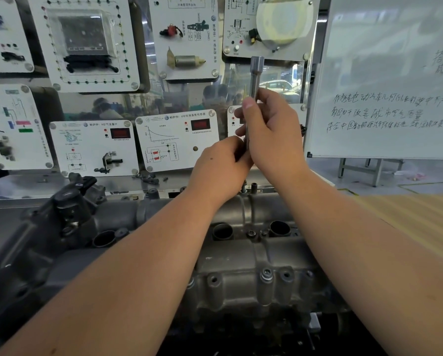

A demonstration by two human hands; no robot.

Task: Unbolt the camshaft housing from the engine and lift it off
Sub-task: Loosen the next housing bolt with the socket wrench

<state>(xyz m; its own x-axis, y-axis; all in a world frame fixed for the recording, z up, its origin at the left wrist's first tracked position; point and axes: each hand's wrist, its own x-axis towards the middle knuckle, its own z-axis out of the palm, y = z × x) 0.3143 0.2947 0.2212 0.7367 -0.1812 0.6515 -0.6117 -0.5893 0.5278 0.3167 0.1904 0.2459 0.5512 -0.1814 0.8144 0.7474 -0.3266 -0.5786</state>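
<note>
The camshaft housing [243,268] is a grey cast-metal cover lying flat atop the engine. Open round bores line its centre; a bolt [266,273] remains seated in a boss along its near edge.

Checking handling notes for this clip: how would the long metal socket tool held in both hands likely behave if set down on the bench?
The socket tool looks like stiff, solid metal, so probably heavy for its size. Its round shaft would likely roll if laid flat. The smooth finish may be slippery, which could explain why the right hand and left hand both hold it.
</note>
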